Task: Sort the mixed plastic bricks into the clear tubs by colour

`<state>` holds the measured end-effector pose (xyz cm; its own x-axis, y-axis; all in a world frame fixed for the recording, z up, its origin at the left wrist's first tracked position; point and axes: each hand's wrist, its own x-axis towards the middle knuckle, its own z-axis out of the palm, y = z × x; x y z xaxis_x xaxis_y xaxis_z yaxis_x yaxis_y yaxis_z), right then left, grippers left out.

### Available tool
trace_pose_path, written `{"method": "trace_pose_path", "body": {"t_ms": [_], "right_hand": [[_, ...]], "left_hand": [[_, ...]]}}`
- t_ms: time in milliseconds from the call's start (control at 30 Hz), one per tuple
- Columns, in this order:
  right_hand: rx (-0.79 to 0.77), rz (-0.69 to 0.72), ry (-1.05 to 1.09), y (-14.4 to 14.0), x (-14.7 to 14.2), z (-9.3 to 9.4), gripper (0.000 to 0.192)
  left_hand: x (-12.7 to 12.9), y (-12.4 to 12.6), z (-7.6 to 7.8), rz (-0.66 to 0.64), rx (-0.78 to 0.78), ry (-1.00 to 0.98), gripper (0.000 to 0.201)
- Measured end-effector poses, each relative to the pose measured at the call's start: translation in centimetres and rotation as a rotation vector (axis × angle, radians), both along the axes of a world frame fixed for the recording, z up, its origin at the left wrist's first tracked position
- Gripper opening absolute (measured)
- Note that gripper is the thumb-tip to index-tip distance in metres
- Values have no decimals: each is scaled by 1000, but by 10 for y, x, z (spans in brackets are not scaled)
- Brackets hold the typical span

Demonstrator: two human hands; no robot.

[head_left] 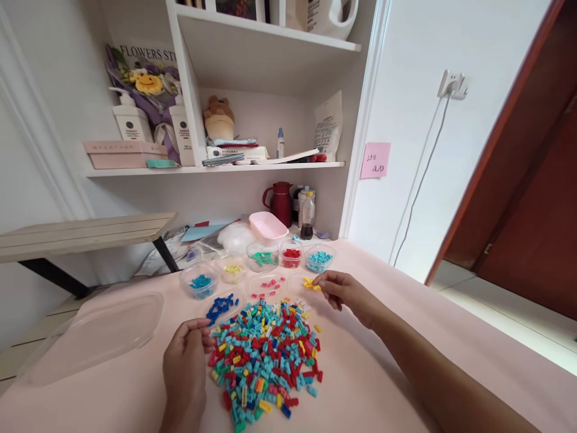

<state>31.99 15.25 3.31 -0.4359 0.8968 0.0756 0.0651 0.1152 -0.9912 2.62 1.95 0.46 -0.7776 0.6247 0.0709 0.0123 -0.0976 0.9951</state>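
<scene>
Taking the pile (268,361) as the clock's centre, mixed small bricks lie heaped on the pink surface (360,373), mostly light blue and red, with some green, yellow, dark blue and pink among them. The left hand (187,355) is at 9 o'clock, its fingers curled with the tips right by the pile's edge, just below the dark blue bricks (220,308); whether they grip a brick I cannot tell. The right hand (338,290) is at 1 o'clock, fingers bent and tips drawn together at the yellow bricks (310,283); whether a brick sits between them I cannot tell.

The yellow bricks rest in a shallow clear tray (295,281); pink bricks (271,283) lie loosely at 12, the dark blue ones at 10. Behind stand clear tubs (186,282), bearing blue bricks (201,281) between 10 and 11, pale yellow bricks (232,270) at 11, green bricks (264,258) at 12, red bricks (291,257) just past 12 and light blue bricks (320,257) at 1. Farther off at 12 is a pink box (269,227), with a red jug (282,204) just behind it. A big clear lid (108,343) lies at 9, beyond the left hand.
</scene>
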Motion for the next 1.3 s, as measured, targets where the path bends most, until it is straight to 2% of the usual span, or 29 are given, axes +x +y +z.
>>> {"method": "trace_pose_path", "body": {"t_ms": [133,300,567,700,900,1100,1300], "right_hand": [[50,142,-292,-12,-2,-3,23],[168,271,-475,-13,5,-6,20],[273,356,-554,-12,6,-8,26],[343,355,-616,-15,4,-5,28],[322,362,-621,-16,5,-5,25],[358,382,-640,-15,8,-4,36],[323,371,-663,-15,12,-2,38]], "left_hand": [[-2,0,-2,14,1,29,20],[-3,1,-2,23,3,37,21],[-1,1,1,21,13,50,19],[0,1,1,27,10,50,20],[-1,2,0,30,6,44,19],[0,0,2,22,-3,61,20],[0,2,1,25,-1,60,21]]}}
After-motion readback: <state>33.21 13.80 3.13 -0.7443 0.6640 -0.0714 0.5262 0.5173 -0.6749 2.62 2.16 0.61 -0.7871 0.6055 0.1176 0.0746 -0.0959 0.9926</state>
